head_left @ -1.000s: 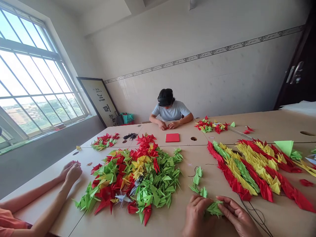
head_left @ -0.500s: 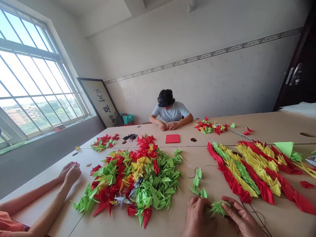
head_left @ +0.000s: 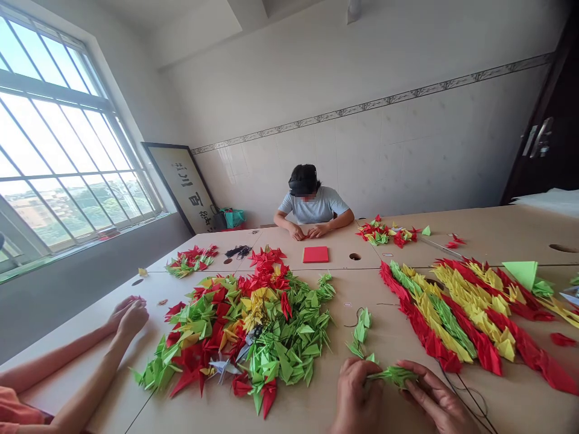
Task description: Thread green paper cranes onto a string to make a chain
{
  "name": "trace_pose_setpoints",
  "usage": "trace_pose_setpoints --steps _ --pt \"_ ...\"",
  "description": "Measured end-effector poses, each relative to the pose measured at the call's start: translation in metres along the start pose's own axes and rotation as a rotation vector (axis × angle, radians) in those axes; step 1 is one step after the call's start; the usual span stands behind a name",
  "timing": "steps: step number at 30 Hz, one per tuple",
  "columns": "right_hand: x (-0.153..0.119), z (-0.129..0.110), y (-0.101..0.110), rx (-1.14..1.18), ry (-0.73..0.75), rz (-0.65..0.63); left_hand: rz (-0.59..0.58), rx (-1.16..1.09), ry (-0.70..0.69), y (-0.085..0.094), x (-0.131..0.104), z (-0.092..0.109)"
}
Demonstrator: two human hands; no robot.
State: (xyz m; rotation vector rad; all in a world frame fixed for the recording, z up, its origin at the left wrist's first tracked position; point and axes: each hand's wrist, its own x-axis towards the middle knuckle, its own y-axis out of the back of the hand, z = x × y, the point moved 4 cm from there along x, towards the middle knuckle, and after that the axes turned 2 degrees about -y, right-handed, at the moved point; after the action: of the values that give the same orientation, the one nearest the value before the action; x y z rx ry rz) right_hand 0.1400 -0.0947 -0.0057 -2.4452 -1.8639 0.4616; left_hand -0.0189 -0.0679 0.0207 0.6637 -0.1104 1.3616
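At the front of the table, green folded-paper cranes (head_left: 394, 376) bunch together between my hands. My left hand (head_left: 358, 395) is closed with curled fingers at their left end; its fingertips are partly hidden. Thumb and fingers of my right hand (head_left: 436, 398) pinch the bunch from the right. Just beyond my left hand lies a short strand of green paper cranes (head_left: 360, 330), with a dark thread looping at its far end. Another thread (head_left: 482, 401) trails on the table beside my right hand.
A large heap of red, green and yellow cranes (head_left: 217, 325) lies left of my hands. Strung rows of cranes (head_left: 456, 313) lie to the right. A red paper stack (head_left: 315, 254) sits farther back. One co-worker (head_left: 314, 202) sits opposite; another person's hands (head_left: 129, 316) rest at left.
My right hand has shifted slightly left, closer to my left hand. The green cranes between them have moved left and look more stretched out toward my left fingers.
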Motion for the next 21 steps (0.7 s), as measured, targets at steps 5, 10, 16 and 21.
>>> trace_pose_setpoints --steps 5,10,16,21 --pt "0.006 0.005 0.000 -0.106 0.141 -0.023 0.024 -0.020 0.006 0.000 -0.001 -0.003" --pt "0.007 0.008 0.001 -0.110 0.219 -0.005 0.051 -0.005 0.044 0.000 -0.002 -0.008" --pt "0.004 0.002 0.000 -0.110 0.265 0.051 0.035 0.014 0.088 0.002 -0.001 -0.010" --pt "0.005 0.007 -0.001 -0.101 0.213 -0.014 0.023 0.011 0.096 0.003 0.000 -0.011"
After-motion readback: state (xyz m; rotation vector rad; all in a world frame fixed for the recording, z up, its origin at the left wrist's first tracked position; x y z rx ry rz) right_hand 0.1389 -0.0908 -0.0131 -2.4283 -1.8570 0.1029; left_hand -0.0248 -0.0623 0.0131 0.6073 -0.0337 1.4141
